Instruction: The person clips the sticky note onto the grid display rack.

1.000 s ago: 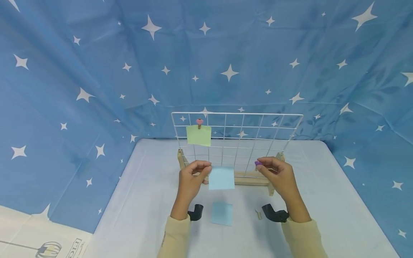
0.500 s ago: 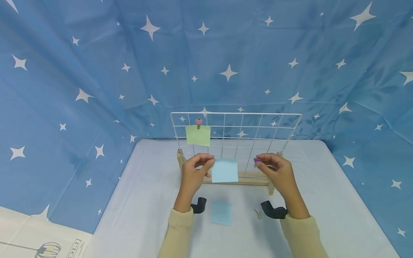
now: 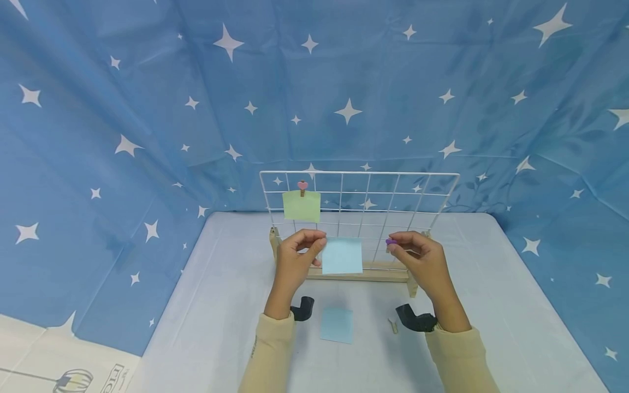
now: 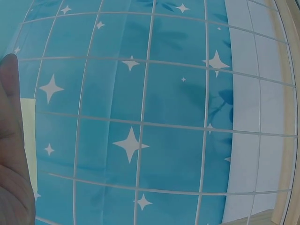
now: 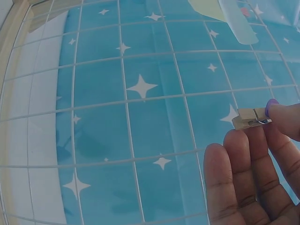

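In the head view my left hand (image 3: pixel 297 256) pinches a light blue paper note (image 3: pixel 342 255) by its upper left corner, in front of a white wire grid (image 3: pixel 388 210). My right hand (image 3: pixel 420 255) holds a small wooden clothespin (image 5: pixel 251 117) with a purple decoration (image 3: pixel 391 242) between thumb and fingers, to the right of the note and apart from it. A green note (image 3: pixel 302 207) hangs at the grid's upper left under a clothespin with a pink heart (image 3: pixel 302 186). Only part of the left hand (image 4: pixel 13 150) shows in the left wrist view.
Wooden feet (image 3: pixel 413 285) hold the grid up on the white table (image 3: pixel 206 305). A second blue note (image 3: pixel 337 325) lies in front of it, with a small clothespin (image 3: pixel 393 326) to its right. Behind hangs a blue star-patterned cloth (image 3: pixel 162 98).
My left hand has raised the blue note and shifted it slightly to the right. My right hand has risen a little with the purple clothespin. The hanging green note stays put.
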`<state>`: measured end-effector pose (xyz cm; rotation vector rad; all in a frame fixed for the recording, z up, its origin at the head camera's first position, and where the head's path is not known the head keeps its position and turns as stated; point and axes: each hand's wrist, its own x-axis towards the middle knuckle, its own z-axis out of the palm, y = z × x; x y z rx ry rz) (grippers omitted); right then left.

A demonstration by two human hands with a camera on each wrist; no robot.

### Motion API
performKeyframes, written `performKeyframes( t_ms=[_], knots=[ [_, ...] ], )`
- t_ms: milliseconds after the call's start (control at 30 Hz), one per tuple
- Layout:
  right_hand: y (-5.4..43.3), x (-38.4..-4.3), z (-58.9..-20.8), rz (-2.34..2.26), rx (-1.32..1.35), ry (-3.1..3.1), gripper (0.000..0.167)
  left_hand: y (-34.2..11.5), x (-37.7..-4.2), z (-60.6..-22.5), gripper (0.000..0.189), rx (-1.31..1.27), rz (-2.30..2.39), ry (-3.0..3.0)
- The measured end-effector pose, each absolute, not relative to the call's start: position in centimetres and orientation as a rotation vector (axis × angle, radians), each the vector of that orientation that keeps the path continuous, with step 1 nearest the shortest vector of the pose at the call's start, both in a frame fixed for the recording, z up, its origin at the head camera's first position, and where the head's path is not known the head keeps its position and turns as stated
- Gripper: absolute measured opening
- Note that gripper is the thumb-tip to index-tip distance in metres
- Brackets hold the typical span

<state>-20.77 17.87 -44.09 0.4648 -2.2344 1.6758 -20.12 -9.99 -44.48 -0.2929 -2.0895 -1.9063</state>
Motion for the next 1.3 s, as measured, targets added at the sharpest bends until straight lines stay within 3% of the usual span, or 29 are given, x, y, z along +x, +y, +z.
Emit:
performKeyframes(
  t_ms=[1300],
  knots=[
    [17.4,-21.4,-43.8,1.689,0.517,-2.168,0.016,-9.6,-21.2,-43.7,0.016,-0.321,-1.869,-2.071]
  ],
)
